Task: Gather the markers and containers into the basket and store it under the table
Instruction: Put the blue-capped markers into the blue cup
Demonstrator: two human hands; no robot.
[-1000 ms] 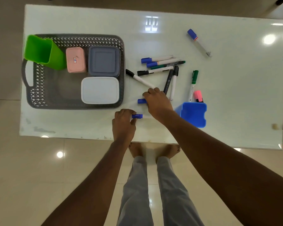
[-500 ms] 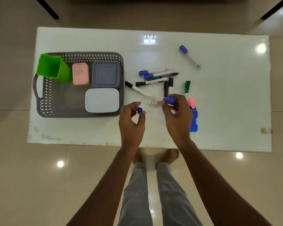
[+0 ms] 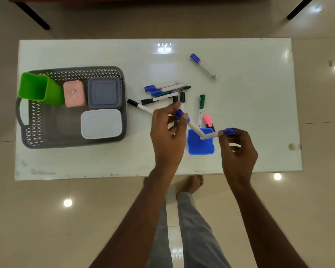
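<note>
From the head camera, a white table is seen from above with a grey basket at its left end. Four containers are held in the basket: a green cup tilted against the rim, a pink box, a grey-blue box and a white box. A fifth container, a blue cup, stands on the table outside the basket, between the hands. Two blue-capped markers are held over that cup: one is pinched in the left hand, the other is gripped at its cap by the right hand. Loose markers are scattered on the table: about six in a cluster, a green one, a pink one, and a blue-capped one lying apart.
</note>
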